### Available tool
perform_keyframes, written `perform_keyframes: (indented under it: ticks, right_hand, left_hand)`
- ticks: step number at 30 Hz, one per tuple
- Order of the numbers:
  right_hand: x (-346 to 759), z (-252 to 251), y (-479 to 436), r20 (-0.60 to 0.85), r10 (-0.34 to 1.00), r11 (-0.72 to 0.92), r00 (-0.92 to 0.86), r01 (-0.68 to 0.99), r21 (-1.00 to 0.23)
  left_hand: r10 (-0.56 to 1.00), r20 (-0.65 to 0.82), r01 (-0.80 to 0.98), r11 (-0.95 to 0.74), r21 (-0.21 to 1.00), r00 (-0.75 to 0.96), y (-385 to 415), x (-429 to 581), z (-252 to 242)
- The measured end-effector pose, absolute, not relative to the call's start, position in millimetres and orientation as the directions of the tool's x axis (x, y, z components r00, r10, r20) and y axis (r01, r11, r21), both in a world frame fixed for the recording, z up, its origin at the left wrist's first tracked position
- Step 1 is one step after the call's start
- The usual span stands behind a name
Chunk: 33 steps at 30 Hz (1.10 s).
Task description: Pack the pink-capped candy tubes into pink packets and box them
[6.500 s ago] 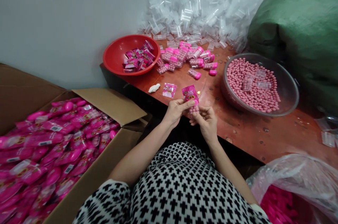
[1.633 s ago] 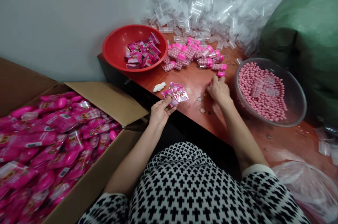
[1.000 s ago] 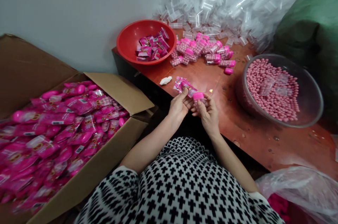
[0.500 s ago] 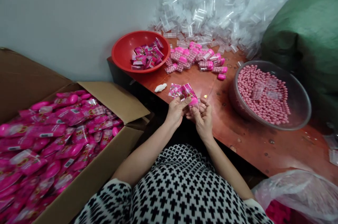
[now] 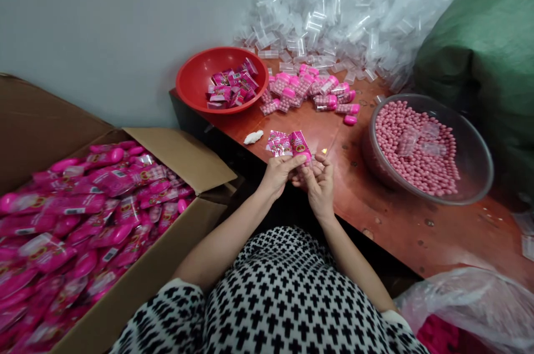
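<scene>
Both hands met at the tabletop (image 5: 375,220) edge. The left hand (image 5: 278,175) pinched a pink sachet (image 5: 299,144); the right hand (image 5: 319,184) gripped what was entering it, largely hidden. Advice: hold the sachet mouth open and feed squarely.

A bare strip of table (image 5: 334,187) was found open between the hands and the clear bowl of pink beads (image 5: 425,148), which blocked the right side. Passage toward the wall was obstructed by the red bowl (image 5: 196,78), a cluster of filled pink-capped vials (image 5: 304,92) and the heap of clear vials (image 5: 354,9). The left was closed off by the open carton (image 5: 183,165); the far right by a green sack (image 5: 479,53).
</scene>
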State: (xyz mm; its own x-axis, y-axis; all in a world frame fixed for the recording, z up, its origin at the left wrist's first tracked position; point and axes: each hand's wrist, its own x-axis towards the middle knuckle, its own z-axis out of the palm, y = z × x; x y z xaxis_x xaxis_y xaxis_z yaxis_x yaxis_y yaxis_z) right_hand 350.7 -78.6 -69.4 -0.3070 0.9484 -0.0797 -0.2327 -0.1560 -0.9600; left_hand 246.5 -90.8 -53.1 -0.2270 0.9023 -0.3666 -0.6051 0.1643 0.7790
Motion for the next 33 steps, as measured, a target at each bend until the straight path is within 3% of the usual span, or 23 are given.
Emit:
perform_keyframes:
  ticks: [7,13,18,25,33]
  right_hand:
    - [355,-76,-82,0.016,0.971,-0.028,-0.238,-0.180,-0.983]
    - [359,-75,-80,-0.093,0.917,-0.189,-0.387,-0.216,-0.958]
    - [358,-78,-85,0.010,0.960,-0.028,-0.281,-0.134,-0.991]
    - [356,-79,-82,-0.173,0.919,-0.304,-0.355,-0.358,-0.883]
    - [361,-71,-90,-0.123,0.861,-0.315,-0.494,-0.326,-0.892]
  left_hand:
    - [0.849,-0.352,-0.577,0.070,0.814,-0.395,-103,266,-55]
    - [0.864,-0.372,-0.649,0.071,0.758,-0.339,-102,261,-53]
    - [0.856,-0.402,-0.677,0.088,0.731,-0.323,-102,256,-56]
    - [0.860,-0.326,-0.542,0.071,0.838,-0.393,-109,264,-65]
    - [0.842,-0.377,-0.691,0.007,0.722,-0.385,-104,250,-62]
